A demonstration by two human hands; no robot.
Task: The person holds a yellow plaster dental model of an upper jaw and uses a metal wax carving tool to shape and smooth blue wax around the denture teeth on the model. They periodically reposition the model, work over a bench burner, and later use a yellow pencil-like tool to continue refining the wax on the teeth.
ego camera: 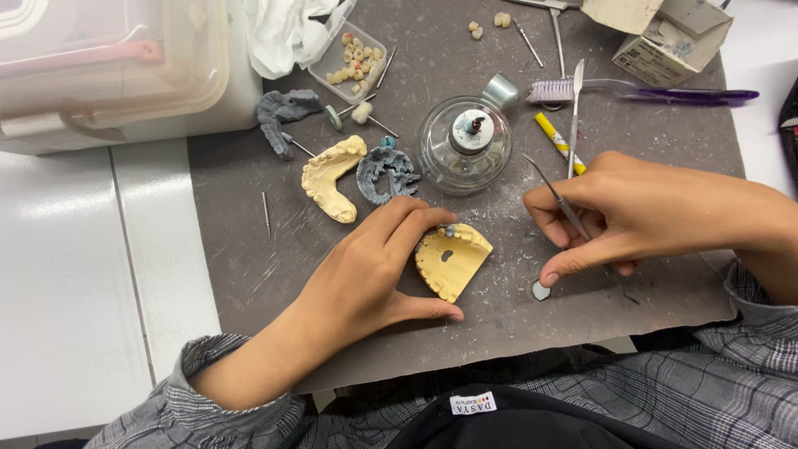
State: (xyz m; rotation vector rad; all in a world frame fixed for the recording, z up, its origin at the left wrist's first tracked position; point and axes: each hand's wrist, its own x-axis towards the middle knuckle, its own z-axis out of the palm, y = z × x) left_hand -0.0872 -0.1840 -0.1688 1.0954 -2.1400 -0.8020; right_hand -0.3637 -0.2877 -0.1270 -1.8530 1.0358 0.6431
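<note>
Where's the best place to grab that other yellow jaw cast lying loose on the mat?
Probably grip the yellow cast across its curved arch, near the bend, coming from above. It lies flat on the mat; the grey impression crowds its right side, while its left is free.

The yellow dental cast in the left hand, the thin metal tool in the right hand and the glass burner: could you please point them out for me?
yellow dental cast point(453, 264): head view, on its flat underside.
thin metal tool point(555, 194): head view, on its shaft above the fingers.
glass burner point(445, 150): head view, on its glass bowl.
</note>
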